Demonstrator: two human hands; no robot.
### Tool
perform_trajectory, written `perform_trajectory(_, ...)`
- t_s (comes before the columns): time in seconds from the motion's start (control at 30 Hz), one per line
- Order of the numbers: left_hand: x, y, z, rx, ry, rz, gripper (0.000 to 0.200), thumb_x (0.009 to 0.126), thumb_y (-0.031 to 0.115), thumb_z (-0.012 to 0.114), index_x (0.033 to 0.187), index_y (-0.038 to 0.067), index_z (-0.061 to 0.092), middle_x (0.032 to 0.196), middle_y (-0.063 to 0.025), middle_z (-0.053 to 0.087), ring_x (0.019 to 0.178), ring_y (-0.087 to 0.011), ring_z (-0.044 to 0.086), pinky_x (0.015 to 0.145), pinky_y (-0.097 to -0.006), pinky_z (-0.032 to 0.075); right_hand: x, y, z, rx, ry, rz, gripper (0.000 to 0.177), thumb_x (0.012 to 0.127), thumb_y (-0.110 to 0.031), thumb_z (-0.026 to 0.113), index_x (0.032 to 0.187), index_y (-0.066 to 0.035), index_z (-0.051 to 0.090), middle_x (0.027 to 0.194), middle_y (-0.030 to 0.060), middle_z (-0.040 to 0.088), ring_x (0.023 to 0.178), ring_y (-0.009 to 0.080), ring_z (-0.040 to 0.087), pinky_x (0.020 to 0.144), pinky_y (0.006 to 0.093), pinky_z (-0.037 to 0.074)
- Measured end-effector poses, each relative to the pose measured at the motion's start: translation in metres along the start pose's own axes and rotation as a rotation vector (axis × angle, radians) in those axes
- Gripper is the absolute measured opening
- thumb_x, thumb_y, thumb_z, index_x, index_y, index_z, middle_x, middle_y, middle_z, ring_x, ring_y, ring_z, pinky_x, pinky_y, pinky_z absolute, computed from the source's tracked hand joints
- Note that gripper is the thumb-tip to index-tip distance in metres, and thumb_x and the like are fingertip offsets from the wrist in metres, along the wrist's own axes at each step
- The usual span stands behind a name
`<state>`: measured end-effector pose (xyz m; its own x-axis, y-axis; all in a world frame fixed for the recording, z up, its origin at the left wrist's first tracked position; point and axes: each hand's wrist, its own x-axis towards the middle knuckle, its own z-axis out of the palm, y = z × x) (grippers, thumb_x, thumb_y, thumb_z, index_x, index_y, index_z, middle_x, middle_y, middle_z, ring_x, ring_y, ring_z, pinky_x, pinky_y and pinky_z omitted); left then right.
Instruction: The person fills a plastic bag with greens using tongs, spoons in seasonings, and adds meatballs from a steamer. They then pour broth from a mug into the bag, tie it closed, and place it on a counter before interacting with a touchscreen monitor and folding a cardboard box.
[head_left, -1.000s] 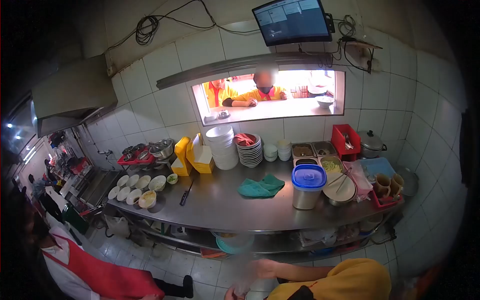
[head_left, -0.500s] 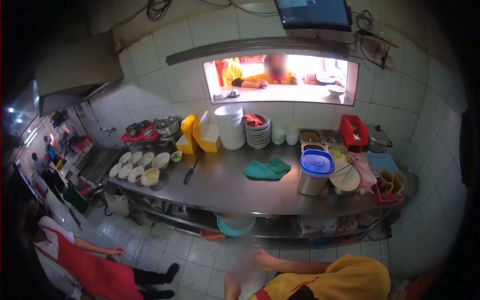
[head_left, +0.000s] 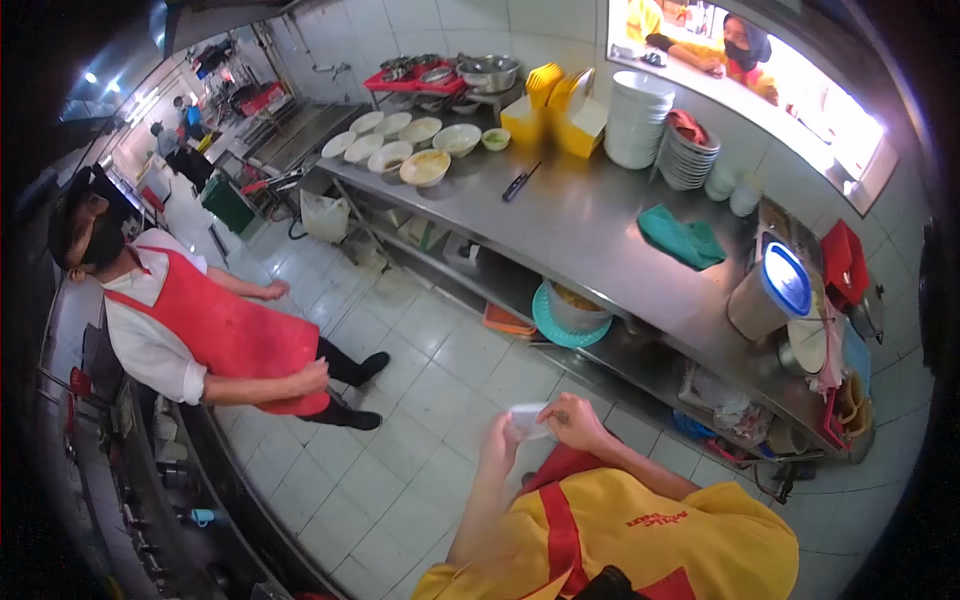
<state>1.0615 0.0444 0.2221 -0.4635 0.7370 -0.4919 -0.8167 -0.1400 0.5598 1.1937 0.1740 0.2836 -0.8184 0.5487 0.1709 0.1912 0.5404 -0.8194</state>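
In front of my body, above the tiled floor, I hold a small white slip (head_left: 528,421) that looks like paper. My left hand (head_left: 499,440) is closed on its left edge. The fingers of my right hand (head_left: 574,418) are bent and pinch its right end. Whether anything is written on the slip is too small to make out. The steel counter (head_left: 590,215) stands beyond my hands, with a bowl in a turquoise basket (head_left: 560,322) on its lower shelf.
To my left stands a co-worker in a red apron (head_left: 235,335). White bowls (head_left: 425,168), a knife (head_left: 520,183), yellow boxes (head_left: 580,125), stacked plates (head_left: 637,120), a green cloth (head_left: 680,238) and a blue-lidded container (head_left: 770,290) are on the counter. People stand behind the serving window.
My view has swung left, showing more of the co-worker and the floor. My hands, blurred before, now show clearly with the white slip between them.
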Motion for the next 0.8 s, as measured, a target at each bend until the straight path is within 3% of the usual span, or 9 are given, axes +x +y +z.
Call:
perform_trajectory(0.03,0.001,0.012,0.016,0.001,0.019,-0.005,0.016,0.086,0.013,0.058,0.099,0.003,0.056,0.089,-0.0046,0.059,0.083,-0.0186,0.059,0.075,-0.0354,0.05,0.012,0.0,0.005,0.012,-0.011,0.009,0.02,0.073,0.001,0.058,0.088,-0.009,0.068,0.067,0.0113,0.054,0.065,0.0272,0.058,0.059,0.0328,0.046)
perform_trajectory(0.1,0.008,0.028,0.043,0.276,0.031,0.103,0.021,0.085,0.006,0.058,0.105,0.006,0.051,0.086,-0.0035,0.058,0.079,-0.0162,0.058,0.068,-0.0289,0.049,0.036,0.003,0.012,-0.208,0.01,0.107,0.021,0.074,-0.004,0.058,0.092,-0.01,0.068,0.087,0.0198,0.054,0.068,0.0379,0.059,0.061,0.0419,0.05)
perform_trajectory(0.23,0.039,0.071,0.086,0.515,-0.01,0.359,0.025,0.086,0.002,0.057,0.108,0.008,0.048,0.087,0.0011,0.055,0.065,-0.0079,0.054,0.055,-0.0215,0.043,0.115,-0.004,0.001,-0.331,0.075,0.112,0.019,0.075,-0.006,0.058,0.09,-0.011,0.068,0.096,0.0179,0.051,0.072,0.0374,0.062,0.059,0.044,0.05)
perform_trajectory(0.3,0.066,0.109,0.094,0.844,0.043,0.673,0.026,0.081,-0.004,0.059,0.103,0.007,0.051,0.088,-0.0036,0.055,0.069,-0.0133,0.056,0.059,-0.0238,0.044,0.158,0.0,-0.001,-0.285,0.089,0.045,0.018,0.076,-0.006,0.057,0.09,-0.01,0.067,0.097,0.017,0.051,0.072,0.0371,0.062,0.058,0.0438,0.05)
perform_trajectory(0.37,0.096,0.147,0.102,1.31,0.081,1.088,0.03,0.073,-0.012,0.051,0.1,0.002,0.054,0.103,-0.0135,0.057,0.074,-0.0206,0.058,0.064,-0.0268,0.046,0.202,-0.014,-0.003,-0.225,0.153,-0.015,0.015,0.075,-0.006,0.058,0.086,-0.01,0.068,0.097,0.0161,0.052,0.072,0.0358,0.062,0.06,0.0432,0.051)
perform_trajectory(0.47,0.13,0.202,0.113,1.414,0.057,0.978,0.032,0.071,-0.013,0.049,0.099,-0.002,0.058,0.112,-0.0193,0.057,0.084,-0.0303,0.06,0.071,-0.0328,0.047,0.271,-0.024,-0.003,-0.148,0.113,-0.068,0.014,0.073,-0.006,0.061,0.085,-0.009,0.069,0.097,0.0139,0.052,0.072,0.033,0.06,0.065,0.0412,0.049)
perform_trajectory(0.57,0.177,0.252,0.124,1.389,0.233,1.037,0.034,0.074,-0.012,0.049,0.106,-0.004,0.058,0.121,-0.0214,0.055,0.094,-0.037,0.06,0.078,-0.038,0.048,0.335,-0.038,0.003,-0.142,0.056,-0.085,0.012,0.074,-0.004,0.06,0.08,-0.006,0.07,0.099,0.0144,0.054,0.075,0.0331,0.062,0.066,0.0414,0.051)
perform_trajectory(0.7,0.215,0.301,0.14,1.323,0.359,0.994,0.044,0.072,-0.01,0.055,0.115,-0.004,0.053,0.121,-0.0212,0.054,0.108,-0.0385,0.055,0.09,-0.0401,0.046,0.407,-0.034,0.031,-0.337,0.099,-0.27,0.033,0.073,-0.002,0.06,0.106,-0.005,0.062,0.104,0.0183,0.049,0.081,0.0372,0.059,0.069,0.0419,0.05)
perform_trajectory(0.8,0.25,0.334,0.129,1.343,0.323,1.017,0.057,0.069,-0.012,0.057,0.123,-0.002,0.045,0.126,-0.0228,0.047,0.113,-0.0423,0.05,0.094,-0.0413,0.043,0.46,-0.037,0.048,-0.368,-0.029,-0.148,0.047,0.073,0.0,0.059,0.119,-0.007,0.051,0.103,0.0196,0.046,0.089,0.0395,0.057,0.07,0.0461,0.05)
